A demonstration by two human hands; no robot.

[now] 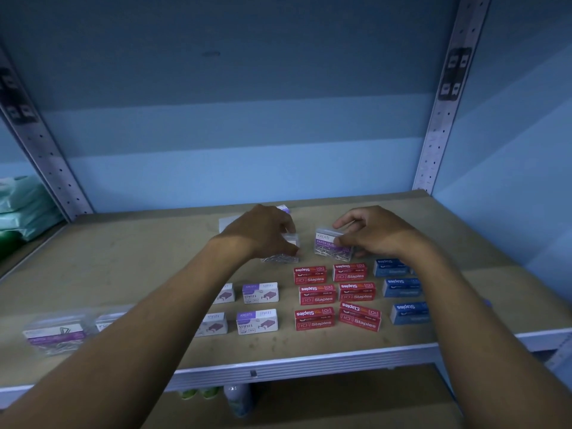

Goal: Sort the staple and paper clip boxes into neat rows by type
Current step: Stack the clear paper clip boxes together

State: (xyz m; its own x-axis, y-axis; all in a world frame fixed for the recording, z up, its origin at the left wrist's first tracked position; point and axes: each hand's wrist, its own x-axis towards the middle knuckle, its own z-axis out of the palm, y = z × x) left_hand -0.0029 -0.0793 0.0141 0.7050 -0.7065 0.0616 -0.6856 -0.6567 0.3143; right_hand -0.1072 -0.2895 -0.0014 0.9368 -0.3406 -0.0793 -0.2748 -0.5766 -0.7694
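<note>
On the wooden shelf (154, 249), my left hand (263, 230) grips a clear paper clip box (283, 253), mostly hidden under the fingers. My right hand (374, 232) holds a second clear paper clip box (331, 247) with a white and purple label, standing upright. Nearer me lie several red staple boxes (335, 297) in two columns. A column of blue staple boxes (402, 287) sits to their right. White and purple staple boxes (258, 306) lie to the left, partly behind my left forearm. Two more clear paper clip boxes (57, 334) rest at the front left.
A white box (227, 222) and a purple-topped box (284, 209) lie behind my left hand. Perforated metal uprights (442, 119) frame the shelf. Green and teal packets (24, 205) are stacked at far left. Bottles (238, 397) stand on the shelf below.
</note>
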